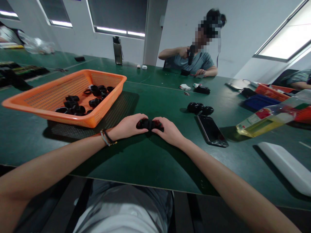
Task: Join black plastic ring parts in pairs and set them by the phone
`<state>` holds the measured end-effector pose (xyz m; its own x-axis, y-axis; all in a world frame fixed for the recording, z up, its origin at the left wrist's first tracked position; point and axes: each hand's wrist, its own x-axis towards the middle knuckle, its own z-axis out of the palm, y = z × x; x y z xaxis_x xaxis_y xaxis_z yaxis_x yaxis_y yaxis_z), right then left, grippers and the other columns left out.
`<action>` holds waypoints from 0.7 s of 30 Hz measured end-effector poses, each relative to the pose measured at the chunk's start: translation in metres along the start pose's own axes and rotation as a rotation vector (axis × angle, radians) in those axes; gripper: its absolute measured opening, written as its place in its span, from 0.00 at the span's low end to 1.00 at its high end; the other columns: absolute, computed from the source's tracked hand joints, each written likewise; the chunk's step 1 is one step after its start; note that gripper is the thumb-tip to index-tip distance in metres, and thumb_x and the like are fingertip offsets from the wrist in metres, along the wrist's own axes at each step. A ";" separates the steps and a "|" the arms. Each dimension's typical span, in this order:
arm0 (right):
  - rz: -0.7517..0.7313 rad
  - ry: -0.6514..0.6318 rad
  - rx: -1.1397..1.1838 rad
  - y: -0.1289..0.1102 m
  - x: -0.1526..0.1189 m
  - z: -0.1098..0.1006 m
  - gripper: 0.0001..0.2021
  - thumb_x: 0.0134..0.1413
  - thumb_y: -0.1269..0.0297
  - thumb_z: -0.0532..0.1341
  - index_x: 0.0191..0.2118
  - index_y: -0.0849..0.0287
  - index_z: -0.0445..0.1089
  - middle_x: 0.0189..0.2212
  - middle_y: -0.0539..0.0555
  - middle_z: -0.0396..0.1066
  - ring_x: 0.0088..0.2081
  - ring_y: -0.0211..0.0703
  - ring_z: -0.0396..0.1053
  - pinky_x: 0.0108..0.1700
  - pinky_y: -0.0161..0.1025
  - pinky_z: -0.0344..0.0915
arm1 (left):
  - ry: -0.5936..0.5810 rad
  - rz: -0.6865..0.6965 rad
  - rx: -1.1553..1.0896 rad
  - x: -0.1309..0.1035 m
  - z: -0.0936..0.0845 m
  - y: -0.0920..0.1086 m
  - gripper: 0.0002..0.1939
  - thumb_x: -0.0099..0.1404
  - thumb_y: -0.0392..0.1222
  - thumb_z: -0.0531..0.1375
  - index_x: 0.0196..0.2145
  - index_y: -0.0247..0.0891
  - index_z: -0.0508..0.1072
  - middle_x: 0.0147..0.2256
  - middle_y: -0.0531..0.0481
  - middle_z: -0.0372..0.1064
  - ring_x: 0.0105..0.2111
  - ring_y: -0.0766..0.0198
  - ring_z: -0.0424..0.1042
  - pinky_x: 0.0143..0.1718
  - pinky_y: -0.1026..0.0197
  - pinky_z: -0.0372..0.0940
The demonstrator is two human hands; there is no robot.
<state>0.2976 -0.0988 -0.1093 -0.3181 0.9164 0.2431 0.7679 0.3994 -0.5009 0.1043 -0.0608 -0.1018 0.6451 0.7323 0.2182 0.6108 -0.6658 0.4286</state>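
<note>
Both hands meet over the green table point(145, 161), near its front edge. My left hand point(131, 125), with bands at the wrist, is closed round the left end of a small black part point(150, 125). The right end of the same part is gripped by my right hand point(167, 129). Fingers cover much of it, so its exact shape is hard to make out. An orange basket point(92, 121) holding several black ring-like parts point(73, 105) stands to the left of my left hand. Several round black pieces point(200, 108) lie to the right, beyond my right hand.
A phone point(212, 131), a tilted bottle of yellow liquid point(264, 121) and a white block point(285, 166) lie at the right. Across the table sits a person point(198, 63) holding a black tool. A dark bottle point(117, 51) stands at the back.
</note>
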 end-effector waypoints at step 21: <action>0.015 -0.007 -0.006 -0.002 0.000 -0.002 0.13 0.50 0.70 0.60 0.44 0.61 0.65 0.39 0.58 0.70 0.42 0.46 0.67 0.43 0.44 0.64 | -0.001 -0.005 -0.017 0.000 0.000 0.000 0.20 0.55 0.47 0.60 0.45 0.37 0.67 0.37 0.50 0.69 0.33 0.62 0.69 0.33 0.63 0.61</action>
<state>0.2969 -0.0993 -0.1070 -0.3104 0.9223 0.2301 0.7759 0.3857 -0.4993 0.1047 -0.0609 -0.1014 0.6425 0.7356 0.2148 0.6062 -0.6593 0.4448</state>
